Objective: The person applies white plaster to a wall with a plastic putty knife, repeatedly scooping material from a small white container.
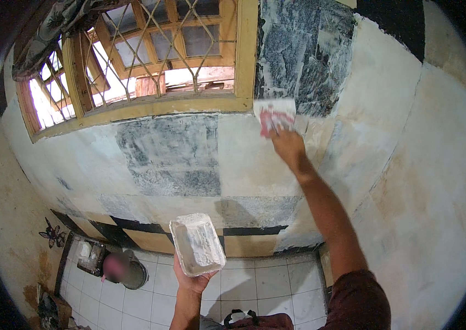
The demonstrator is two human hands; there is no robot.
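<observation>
My right hand (288,146) grips a wide scraper (274,113) with a red and white smeared face, held at the wall by the lower right corner of the yellow window frame (156,105), just below a dark, white-streaked wall patch (304,60). My left hand (192,278) holds a rectangular plastic tray (197,245) from beneath, coated inside with white paste. The wall (249,159) around the scraper is patchy white, cream and grey.
The barred window (161,49) has draped cloth (35,60) at its left. Along the lower wall run black and tan squares (249,242). On the tiled floor (150,297) stand containers (134,269) with a blurred pink item, and dark items (49,308) lie at the lower left.
</observation>
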